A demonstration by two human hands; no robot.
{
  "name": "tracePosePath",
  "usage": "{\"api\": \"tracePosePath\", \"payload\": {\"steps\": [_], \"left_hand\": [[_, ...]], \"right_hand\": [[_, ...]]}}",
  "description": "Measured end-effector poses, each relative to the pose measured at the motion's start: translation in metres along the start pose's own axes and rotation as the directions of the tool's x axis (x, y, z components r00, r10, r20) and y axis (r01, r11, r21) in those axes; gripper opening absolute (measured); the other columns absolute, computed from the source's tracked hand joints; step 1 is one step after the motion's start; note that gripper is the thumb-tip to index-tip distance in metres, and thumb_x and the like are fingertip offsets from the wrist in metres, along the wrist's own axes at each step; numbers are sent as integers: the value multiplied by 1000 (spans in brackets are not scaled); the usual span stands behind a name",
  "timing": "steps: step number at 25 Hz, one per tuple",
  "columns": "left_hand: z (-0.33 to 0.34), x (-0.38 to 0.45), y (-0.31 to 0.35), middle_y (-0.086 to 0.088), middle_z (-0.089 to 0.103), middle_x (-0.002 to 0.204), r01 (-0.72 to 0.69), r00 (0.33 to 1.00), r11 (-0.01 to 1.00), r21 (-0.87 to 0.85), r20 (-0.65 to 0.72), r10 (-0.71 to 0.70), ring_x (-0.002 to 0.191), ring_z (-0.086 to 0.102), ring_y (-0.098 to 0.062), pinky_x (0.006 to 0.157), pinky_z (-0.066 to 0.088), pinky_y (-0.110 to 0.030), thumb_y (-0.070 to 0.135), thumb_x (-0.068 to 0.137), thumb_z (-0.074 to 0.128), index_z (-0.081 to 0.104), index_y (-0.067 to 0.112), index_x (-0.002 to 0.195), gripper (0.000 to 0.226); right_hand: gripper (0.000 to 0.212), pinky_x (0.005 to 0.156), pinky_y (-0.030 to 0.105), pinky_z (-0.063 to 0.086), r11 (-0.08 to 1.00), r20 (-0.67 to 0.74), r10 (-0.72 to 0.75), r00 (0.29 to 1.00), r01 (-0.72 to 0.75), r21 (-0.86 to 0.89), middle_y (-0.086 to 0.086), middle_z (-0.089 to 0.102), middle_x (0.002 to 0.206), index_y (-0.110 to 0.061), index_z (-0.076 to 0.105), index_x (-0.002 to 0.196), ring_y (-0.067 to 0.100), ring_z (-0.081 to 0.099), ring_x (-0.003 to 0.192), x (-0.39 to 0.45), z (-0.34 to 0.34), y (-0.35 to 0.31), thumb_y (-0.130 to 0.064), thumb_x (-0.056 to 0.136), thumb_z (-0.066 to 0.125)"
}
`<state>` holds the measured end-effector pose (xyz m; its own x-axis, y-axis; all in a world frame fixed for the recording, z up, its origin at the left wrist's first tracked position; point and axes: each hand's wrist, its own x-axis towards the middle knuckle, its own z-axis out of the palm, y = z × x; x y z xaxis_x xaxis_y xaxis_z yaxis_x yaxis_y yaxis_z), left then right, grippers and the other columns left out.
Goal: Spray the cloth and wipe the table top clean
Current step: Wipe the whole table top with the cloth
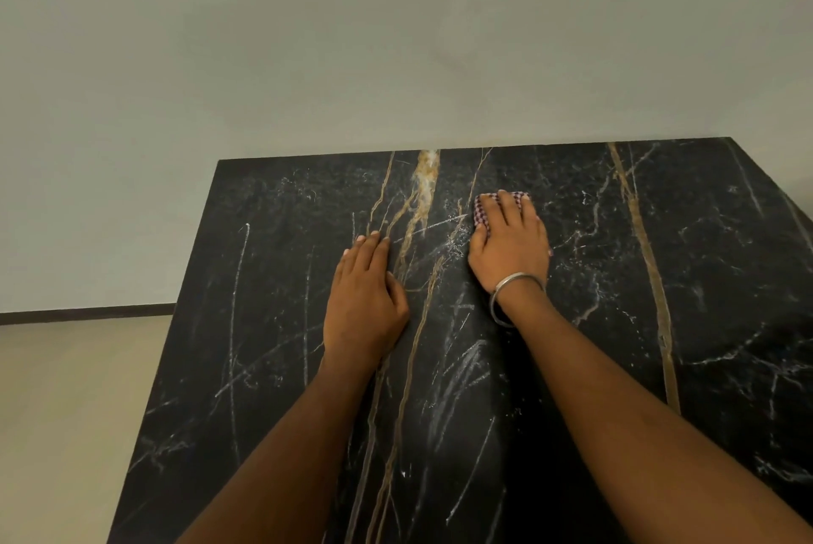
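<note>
We press our right hand (pixel 510 242) flat on the checked cloth (pixel 484 216), fingers straight, toward the table top's (pixel 660 367) far edge. Our left hand (pixel 365 301) rests open on the stone, just beside it.

cloth (pixel 501 202) on table top (pixel 660 279), centre-rear

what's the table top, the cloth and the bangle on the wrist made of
Table top: looks like black marble or a marble-look slab, white and golden veins, dull sheen. Cloth, under the right hand: woven fabric, small red and white check. Bangle: seemingly plain silvery metal, with a bright glint.
</note>
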<state>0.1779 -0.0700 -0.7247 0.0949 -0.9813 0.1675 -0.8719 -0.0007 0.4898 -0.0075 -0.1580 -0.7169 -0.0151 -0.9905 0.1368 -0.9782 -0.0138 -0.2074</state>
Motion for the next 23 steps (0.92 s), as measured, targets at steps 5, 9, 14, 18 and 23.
{"api": "tracePosePath", "payload": {"steps": [5, 9, 14, 18, 23], "left_hand": [[-4, 1, -1, 0, 31, 156, -7, 1000, 1000, -13, 13, 7, 145, 23, -13, 122, 13, -33, 23, 96, 41, 34, 15, 148, 53], [-4, 1, 0, 1, 30, 156, 6, 1000, 1000, -22, 15, -6, 145, 21, -12, 122, 13, -33, 23, 96, 41, 33, 16, 148, 54], [-4, 1, 2, 1, 31, 155, 16, 1000, 1000, -19, 12, -16, 145, 22, -11, 122, 13, -33, 23, 95, 42, 34, 16, 148, 54], [-6, 1, 2, 3, 29, 156, 21, 1000, 1000, -23, 19, -21, 145, 20, -10, 122, 12, -31, 24, 96, 42, 32, 18, 149, 54], [-6, 0, 1, 4, 30, 156, 20, 1000, 999, -41, 20, -19, 145, 19, -8, 122, 12, -31, 24, 96, 42, 33, 19, 149, 54]], "right_hand": [[50, 118, 44, 20, 993, 16, -115, 993, 115, 11, -1, 28, 155, -25, 32, 146, 24, 16, 145, 10, 2, 9, -34, 97, 31], [51, 117, 47, 21, 1000, -2, 21, 1000, -21, -11, 2, 28, 155, -23, 32, 146, 27, 17, 145, 33, -4, 47, -33, 96, 33], [52, 117, 47, 19, 1000, -5, 11, 1000, -11, -2, 2, 28, 155, -23, 32, 147, 29, 15, 145, 39, 3, 10, -34, 96, 32], [51, 118, 44, 18, 992, 32, -125, 992, 125, 22, 1, 28, 155, -24, 32, 146, 26, 16, 145, 42, 9, -14, -34, 97, 32], [51, 118, 46, 19, 999, 6, -46, 999, 46, -12, 4, 28, 155, -22, 31, 146, 28, 17, 145, 65, 3, 29, -34, 96, 32]]}}
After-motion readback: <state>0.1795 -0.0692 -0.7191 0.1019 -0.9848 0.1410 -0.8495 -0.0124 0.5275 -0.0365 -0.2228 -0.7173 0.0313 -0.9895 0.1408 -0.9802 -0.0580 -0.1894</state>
